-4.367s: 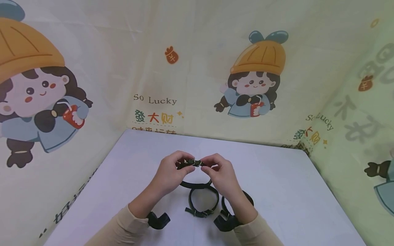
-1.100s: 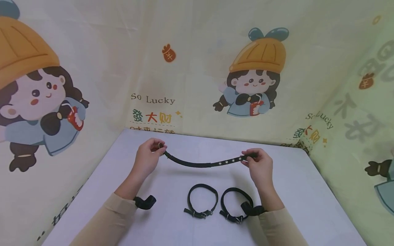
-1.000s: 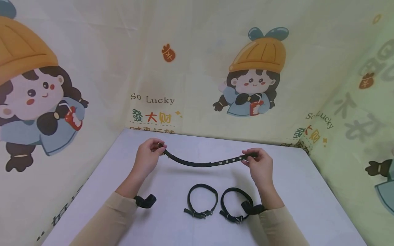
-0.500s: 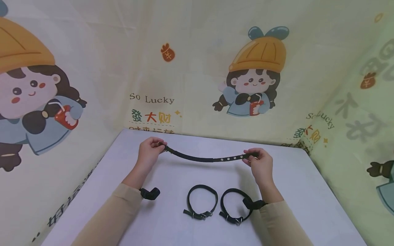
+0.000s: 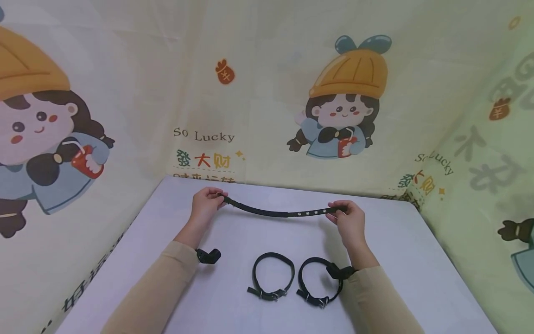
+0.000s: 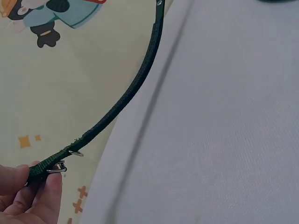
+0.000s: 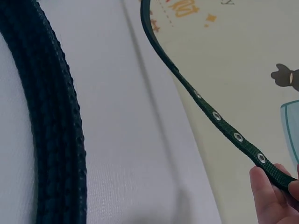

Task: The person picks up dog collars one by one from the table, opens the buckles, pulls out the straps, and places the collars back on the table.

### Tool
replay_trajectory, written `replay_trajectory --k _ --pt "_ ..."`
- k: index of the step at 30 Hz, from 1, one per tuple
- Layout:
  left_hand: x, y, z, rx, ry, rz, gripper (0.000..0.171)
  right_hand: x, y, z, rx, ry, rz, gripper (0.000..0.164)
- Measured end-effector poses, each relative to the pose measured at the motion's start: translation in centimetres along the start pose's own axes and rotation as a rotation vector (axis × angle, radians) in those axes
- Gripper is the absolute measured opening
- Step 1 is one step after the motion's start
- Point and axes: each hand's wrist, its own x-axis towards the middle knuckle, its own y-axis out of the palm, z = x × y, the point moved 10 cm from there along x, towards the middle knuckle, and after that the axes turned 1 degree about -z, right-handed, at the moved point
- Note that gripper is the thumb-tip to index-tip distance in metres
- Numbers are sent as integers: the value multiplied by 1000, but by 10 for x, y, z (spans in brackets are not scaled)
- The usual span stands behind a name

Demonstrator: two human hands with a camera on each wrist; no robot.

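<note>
A dark collar (image 5: 267,213) with metal eyelets hangs unbuckled above the table, stretched between both hands in a shallow sag. My left hand (image 5: 203,204) pinches its buckle end between thumb and fingers; the buckle (image 6: 58,167) and a small metal ring (image 6: 75,153) show in the left wrist view. At the other end, my right hand (image 5: 351,221) pinches the tip, just past the row of eyelets (image 7: 238,136). Two similar collars lie fastened in rings on the table: the left collar (image 5: 254,273) and the right collar (image 5: 301,276), the latter partly behind the right wrist's camera.
The white table (image 5: 233,297) runs back to a printed cloth backdrop (image 5: 267,93) with cartoon figures. Black wrist cameras sit on the left wrist (image 5: 208,256) and the right wrist (image 5: 340,271). The held collar casts a thin shadow on the table.
Earlier the hands were close together at the looped collar's buckle; now it is undone and drawn out lengthwise. Over the last second its sag has flattened and the hands have shifted slightly inward.
</note>
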Motion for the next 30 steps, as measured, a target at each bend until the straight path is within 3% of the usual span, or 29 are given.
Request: replay_trajectory --k 6,15,30 --pt "4 -6 10 -10 -36 -22 24 8 10 -12 70 54 59 30" --pt "7 3 21 -93 -94 -5 29 17 5 -33 69 176 77 32" --pt "9 -1 33 -131 -164 12 39 21 11 -47 66 268 155 42"
